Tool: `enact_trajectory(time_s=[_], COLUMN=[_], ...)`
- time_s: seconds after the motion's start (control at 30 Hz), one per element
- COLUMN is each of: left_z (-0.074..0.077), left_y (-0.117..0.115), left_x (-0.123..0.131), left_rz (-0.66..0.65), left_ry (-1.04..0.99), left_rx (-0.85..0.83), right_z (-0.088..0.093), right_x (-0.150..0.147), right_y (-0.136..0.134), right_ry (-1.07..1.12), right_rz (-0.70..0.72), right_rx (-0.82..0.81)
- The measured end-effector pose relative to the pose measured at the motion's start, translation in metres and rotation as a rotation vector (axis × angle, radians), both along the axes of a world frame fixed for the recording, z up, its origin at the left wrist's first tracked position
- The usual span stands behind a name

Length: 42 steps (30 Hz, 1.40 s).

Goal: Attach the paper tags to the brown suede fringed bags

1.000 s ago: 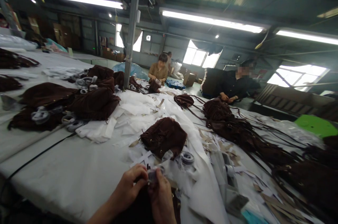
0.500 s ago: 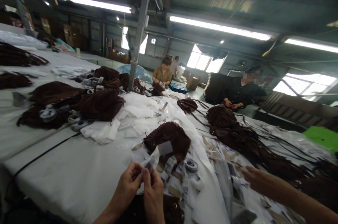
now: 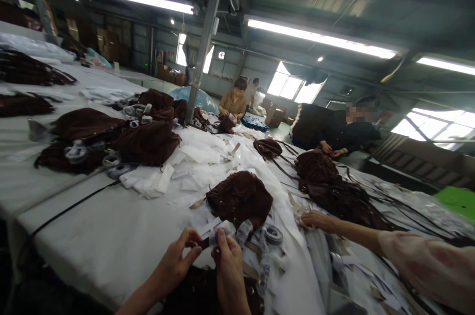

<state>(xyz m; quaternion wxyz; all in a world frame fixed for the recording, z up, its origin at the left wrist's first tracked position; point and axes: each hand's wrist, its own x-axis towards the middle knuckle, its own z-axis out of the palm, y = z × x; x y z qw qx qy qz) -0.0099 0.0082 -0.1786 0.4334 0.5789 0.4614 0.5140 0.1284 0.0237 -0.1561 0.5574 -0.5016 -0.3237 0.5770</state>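
My left hand (image 3: 180, 259) pinches the end of a small dark strip (image 3: 205, 243) above the near edge of the table. My right hand (image 3: 228, 260) is closed on a crumpled, translucent plastic wrapper (image 3: 224, 229) at the strip's other end. Whether the strip lies inside the wrapper I cannot tell. Just beyond my fingers sits a dark brown gathered bag (image 3: 241, 199). Another brown bag (image 3: 196, 290) lies below my hands, partly covered by my forearms. To the right of my right hand is a coiled grey strap (image 3: 272, 235) in clear plastic.
A co-worker's hand (image 3: 315, 219) reaches in from the right among paper scraps. Brown bags with straps (image 3: 334, 186) lie behind it, and more brown bags (image 3: 144, 142) are heaped left. White sheets (image 3: 200, 149) cover mid-table. A metal post (image 3: 204, 48) rises behind. Other people stand across the table.
My hands have moved slightly apart, and the raised clear flap above them is now lowered and bunched at my right fingers. The co-worker's hand has moved left and farther over the table.
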Motion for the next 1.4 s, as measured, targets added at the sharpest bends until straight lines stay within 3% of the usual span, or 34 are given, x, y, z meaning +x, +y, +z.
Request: enact_trajectory(time_s=[0.13, 0.37, 0.6, 0.7, 0.8, 0.9, 1.0, 1.2, 1.4], left_z=[0.004, 0.021, 0.016, 0.017, 0.013, 0.005, 0.001, 0.005, 0.002], left_y=[-0.001, 0.011, 0.014, 0.016, 0.018, 0.019, 0.017, 0.009, 0.005], left_x=[-0.001, 0.004, -0.004, -0.004, 0.001, 0.009, 0.014, 0.017, 0.026], left_rz=[0.075, 0.128, 0.03, 0.055, 0.163, 0.287, 0.321, 0.212, 0.339], left_ry=[-0.019, 0.077, 0.179, 0.223, 0.081, -0.154, -0.249, -0.217, -0.148], left_rx=[0.022, 0.074, 0.188, 0.272, 0.125, -0.089, -0.127, -0.097, -0.036], right_z=[0.006, 0.027, 0.02, 0.016, 0.014, 0.01, 0.004, -0.006, -0.021], right_x=[-0.004, -0.007, -0.006, -0.009, -0.01, -0.008, -0.009, -0.012, -0.008], right_y=[0.006, 0.007, 0.013, 0.016, 0.016, 0.007, -0.005, -0.011, -0.009], right_ry=[-0.292, -0.54, -0.621, -0.634, -0.56, -0.592, -0.732, -1.005, -1.301], right_rz=[0.094, 0.155, 0.186, 0.187, 0.164, 0.043, -0.054, -0.149, -0.265], right_rx=[0.103, 0.182, 0.166, 0.181, 0.168, 0.184, 0.329, 0.702, 0.983])
